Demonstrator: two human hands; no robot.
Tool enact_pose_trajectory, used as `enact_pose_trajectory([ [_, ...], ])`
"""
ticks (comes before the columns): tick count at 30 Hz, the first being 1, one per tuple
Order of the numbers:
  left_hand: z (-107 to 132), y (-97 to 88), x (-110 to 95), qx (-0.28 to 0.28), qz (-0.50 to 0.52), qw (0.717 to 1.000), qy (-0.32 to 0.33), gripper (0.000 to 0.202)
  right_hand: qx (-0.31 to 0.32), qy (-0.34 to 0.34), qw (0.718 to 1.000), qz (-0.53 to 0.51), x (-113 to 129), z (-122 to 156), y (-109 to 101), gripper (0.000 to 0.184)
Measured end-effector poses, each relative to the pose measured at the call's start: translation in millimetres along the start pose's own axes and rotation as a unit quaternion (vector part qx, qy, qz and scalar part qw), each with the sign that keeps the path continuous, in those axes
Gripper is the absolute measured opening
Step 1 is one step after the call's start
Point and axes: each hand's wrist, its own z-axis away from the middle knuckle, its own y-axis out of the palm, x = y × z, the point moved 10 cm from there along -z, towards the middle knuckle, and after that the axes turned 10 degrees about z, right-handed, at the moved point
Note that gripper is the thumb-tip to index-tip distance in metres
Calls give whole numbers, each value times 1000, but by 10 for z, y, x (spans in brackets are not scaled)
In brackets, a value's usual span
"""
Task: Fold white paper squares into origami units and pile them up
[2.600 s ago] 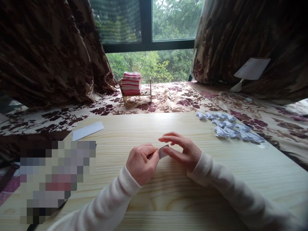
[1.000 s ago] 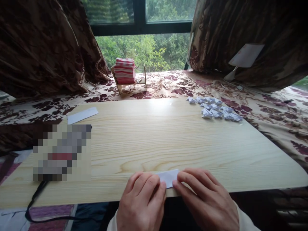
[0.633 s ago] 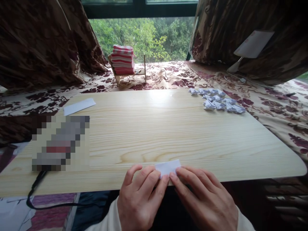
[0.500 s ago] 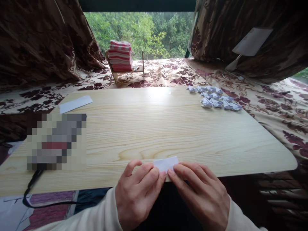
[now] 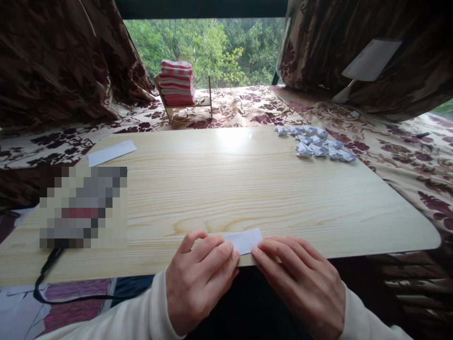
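Note:
A small white strip of folded paper (image 5: 244,242) is at the near edge of the wooden table, between my two hands. My left hand (image 5: 203,274) pinches its left end, with the thumb on the near side and the index finger curled over it. At the opposite end, my right hand (image 5: 300,278) grips the lower right corner between thumb and fingertips. The middle of the strip lies bare between them, its upper edge sloping slightly up to the right.
Several folded paper pieces (image 5: 311,141) cluster at the table's far right. A flat white paper strip (image 5: 112,153) lies far left, above a blurred-out device (image 5: 85,208) with a black cable (image 5: 49,269). Behind stand a rack with striped cloths (image 5: 177,84) and a white lamp (image 5: 371,60).
My hands have drawn slightly apart along the strip: the right has shifted a little to the right, the left a little to the left. More of the paper's lower edge shows.

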Motion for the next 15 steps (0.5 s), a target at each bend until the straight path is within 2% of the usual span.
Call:
enact_pose_trajectory([
  [4, 40, 45, 7, 19, -3, 1000, 4, 14, 22, -23, 999, 17, 42, -22, 46, 32],
  [9, 53, 58, 32, 45, 12, 999, 3, 26, 23, -38, 999, -24, 71, -70, 74, 31],
  [13, 20, 89, 57, 92, 28, 995, 12, 22, 31, -29, 997, -62, 49, -94, 101, 33],
  [15, 16, 88, 74, 92, 37, 995, 14, 20, 39, -34, 997, -64, 40, -98, 121, 33],
])
